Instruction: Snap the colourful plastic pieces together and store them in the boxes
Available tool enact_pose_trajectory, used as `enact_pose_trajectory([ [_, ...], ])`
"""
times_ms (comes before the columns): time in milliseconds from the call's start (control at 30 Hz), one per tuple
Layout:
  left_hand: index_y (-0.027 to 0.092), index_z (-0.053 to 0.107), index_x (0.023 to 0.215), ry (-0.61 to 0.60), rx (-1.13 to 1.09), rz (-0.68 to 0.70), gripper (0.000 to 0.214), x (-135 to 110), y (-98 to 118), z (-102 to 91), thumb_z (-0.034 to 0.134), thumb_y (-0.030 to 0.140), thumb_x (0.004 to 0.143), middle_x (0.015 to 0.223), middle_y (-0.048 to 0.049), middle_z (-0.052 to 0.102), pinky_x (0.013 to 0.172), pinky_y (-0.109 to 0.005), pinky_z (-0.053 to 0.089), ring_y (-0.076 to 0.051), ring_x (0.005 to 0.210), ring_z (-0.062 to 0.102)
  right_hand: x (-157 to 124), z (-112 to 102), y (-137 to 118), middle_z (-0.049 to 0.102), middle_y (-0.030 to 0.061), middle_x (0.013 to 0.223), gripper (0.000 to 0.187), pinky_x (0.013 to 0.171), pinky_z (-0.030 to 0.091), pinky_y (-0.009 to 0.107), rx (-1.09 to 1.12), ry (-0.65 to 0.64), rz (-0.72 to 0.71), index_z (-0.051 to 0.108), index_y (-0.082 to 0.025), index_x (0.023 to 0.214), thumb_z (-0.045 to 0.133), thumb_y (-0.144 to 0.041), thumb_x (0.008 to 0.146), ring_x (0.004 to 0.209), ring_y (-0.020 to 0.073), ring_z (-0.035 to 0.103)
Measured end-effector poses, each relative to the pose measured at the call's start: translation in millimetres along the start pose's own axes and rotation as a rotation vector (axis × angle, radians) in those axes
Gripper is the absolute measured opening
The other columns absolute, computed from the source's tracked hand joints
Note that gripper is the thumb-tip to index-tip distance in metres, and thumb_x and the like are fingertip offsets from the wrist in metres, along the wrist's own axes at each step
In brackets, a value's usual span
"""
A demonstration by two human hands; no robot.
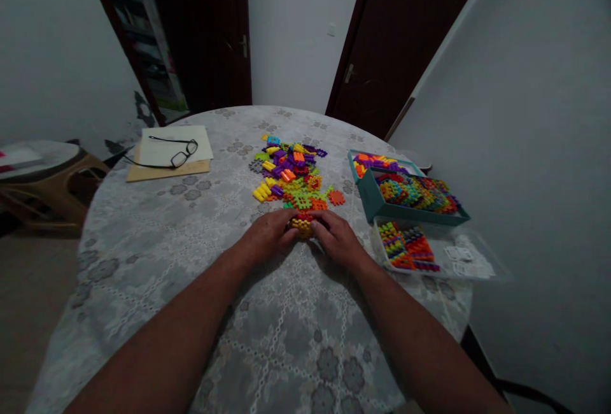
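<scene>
Between my hands is a small block of interlocking plastic pieces (302, 229), yellow with red on top. My left hand (273, 234) grips its left side, thumb on the near face and fingers curled over the top. From the right, my right hand (336, 234) closes on it in the same way. Just beyond lies a loose pile of colourful interlocking plastic pieces (292, 162), purple, yellow, orange, green and red. A flat orange piece (337, 197) rests at the pile's right edge. My fingers partly hide the block.
At right stand a teal box (410, 210) of joined pieces, its teal lid (353, 159) holding more, and a clear plastic container (379, 248) with pieces. Black-framed glasses (179, 158) lie on paper (203, 140) at left. A patterned cloth covers the round table (143, 261).
</scene>
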State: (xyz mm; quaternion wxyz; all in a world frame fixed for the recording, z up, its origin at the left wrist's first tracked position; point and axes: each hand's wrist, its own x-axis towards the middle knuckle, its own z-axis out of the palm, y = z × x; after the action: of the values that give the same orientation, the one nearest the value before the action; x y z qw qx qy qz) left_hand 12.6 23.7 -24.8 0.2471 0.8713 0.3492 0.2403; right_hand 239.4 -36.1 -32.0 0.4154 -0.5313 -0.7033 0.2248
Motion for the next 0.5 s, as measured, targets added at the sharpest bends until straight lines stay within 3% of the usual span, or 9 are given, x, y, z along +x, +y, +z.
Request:
enact_pose_trajectory([
  [167,0.020,0.072,0.134,0.002,0.022,-0.024,0.037,-0.8,-0.6,-1.5,0.065,0.024,0.098,0.116,-0.0130,0.080,0.100,-0.043,0.057,-0.028,0.102,0.075,2.8,6.0,17.3,0.082,0.0058,0.114,0.026,0.097,0.059,0.038,0.080,0.057,0.108,0.079,-0.024,0.117,0.060,-0.034,0.103,0.105,0.0226,0.075],
  [267,0.021,0.072,0.135,0.036,0.005,-0.035,0.039,-0.6,-1.8,-1.4,0.067,0.025,0.097,0.115,-0.0123,0.081,0.101,-0.043,0.057,-0.028,0.102,0.075,3.9,5.8,22.3,0.080,0.0082,0.112,0.027,0.095,0.059,0.040,-0.032,0.206,0.139,0.078,-0.022,0.117,0.059,-0.033,0.100,0.100,0.0239,0.074],
  [367,0.022,0.072,0.137,0.058,-0.014,-0.031,0.040,-0.4,-2.1,-0.5,0.068,0.027,0.098,0.122,-0.0126,0.081,0.104,-0.044,0.056,-0.029,0.109,0.075,2.7,0.6,12.9,0.074,0.0146,0.124,0.034,0.094,0.059,0.042,-0.171,0.344,0.076,0.074,-0.018,0.128,0.057,-0.029,0.100,0.098,0.0245,0.072],
  [433,0.023,0.073,0.136,0.056,-0.035,-0.016,0.039,-0.3,-1.2,-0.1,0.068,0.027,0.098,0.126,-0.0123,0.081,0.105,-0.044,0.056,-0.029,0.112,0.075,0.2,-2.8,1.0,0.072,0.0152,0.127,0.034,0.096,0.059,0.042,-0.185,0.274,-0.039,0.073,-0.019,0.131,0.057,-0.025,0.101,0.101,0.0248,0.071],
  [500,0.024,0.074,0.134,0.037,-0.073,0.001,0.037,-0.4,0.3,-0.4,0.070,0.026,0.097,0.124,-0.0106,0.081,0.105,-0.043,0.056,-0.028,0.110,0.075,-2.8,-4.0,-10.2,0.073,0.0135,0.126,0.034,0.098,0.058,0.042,-0.168,0.101,-0.143,0.072,-0.022,0.133,0.064,-0.024,0.100,0.108,0.0261,0.071],
])
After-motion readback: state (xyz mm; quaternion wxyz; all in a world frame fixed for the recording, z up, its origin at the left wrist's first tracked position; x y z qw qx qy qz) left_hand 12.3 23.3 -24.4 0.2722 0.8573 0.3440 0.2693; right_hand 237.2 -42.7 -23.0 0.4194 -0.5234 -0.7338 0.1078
